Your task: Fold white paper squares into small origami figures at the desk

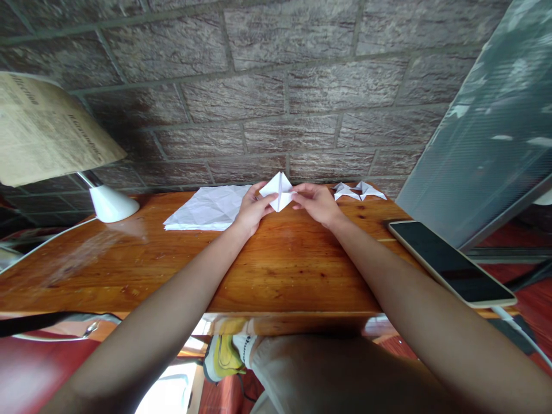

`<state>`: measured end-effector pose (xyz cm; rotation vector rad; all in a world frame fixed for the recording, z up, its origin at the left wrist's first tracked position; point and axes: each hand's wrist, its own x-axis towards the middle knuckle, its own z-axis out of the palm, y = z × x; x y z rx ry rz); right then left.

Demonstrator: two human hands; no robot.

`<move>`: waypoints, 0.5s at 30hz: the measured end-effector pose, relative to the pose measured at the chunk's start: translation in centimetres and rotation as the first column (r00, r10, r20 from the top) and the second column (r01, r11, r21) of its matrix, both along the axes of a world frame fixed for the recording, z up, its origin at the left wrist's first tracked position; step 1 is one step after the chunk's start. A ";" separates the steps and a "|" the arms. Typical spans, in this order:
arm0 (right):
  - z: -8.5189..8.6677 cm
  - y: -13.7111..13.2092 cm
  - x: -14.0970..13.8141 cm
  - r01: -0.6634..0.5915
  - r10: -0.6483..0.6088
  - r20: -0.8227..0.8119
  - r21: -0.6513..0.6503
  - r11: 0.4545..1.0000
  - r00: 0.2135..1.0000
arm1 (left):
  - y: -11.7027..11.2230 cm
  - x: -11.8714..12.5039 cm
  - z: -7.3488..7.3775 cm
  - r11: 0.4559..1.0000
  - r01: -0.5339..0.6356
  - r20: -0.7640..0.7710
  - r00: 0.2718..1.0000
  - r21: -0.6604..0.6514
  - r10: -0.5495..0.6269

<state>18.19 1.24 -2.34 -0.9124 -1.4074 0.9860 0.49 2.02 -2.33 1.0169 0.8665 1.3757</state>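
Observation:
A small white folded paper (278,187), diamond-shaped with a crease down its middle, is held up above the wooden table between both hands. My left hand (254,208) pinches its left side, thumb across the front. With thumb and fingertips, my right hand (314,202) grips a flap at its right edge. To the left of my left hand lies a stack of creased white paper sheets (209,208). Beyond my right hand stand two folded paper pieces (345,191) with pointed corners, side by side near the wall.
On the left is a lamp with a printed shade (52,129) and white base (114,204). A phone (451,261) with a cable plugged in lies at the right edge of the wooden table (293,276). A brick-patterned wall (259,92) rises behind.

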 end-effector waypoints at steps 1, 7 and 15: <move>0.1 -0.1 -0.1 -0.012 0.012 -0.028 -0.010 1.000 1.000 | 0.0 0.0 0.0 1.000 0.003 -0.008 1.000 0.006 -0.003; 0.7 -0.8 -0.6 -0.034 0.018 -0.104 -0.150 0.988 0.994 | 0.0 0.0 -0.3 0.996 0.038 -0.051 0.998 0.080 -0.034; 1.6 -1.7 -0.9 -0.057 0.011 -0.162 -0.281 0.958 0.987 | -0.2 0.0 -0.3 0.984 0.097 -0.128 0.989 0.146 -0.079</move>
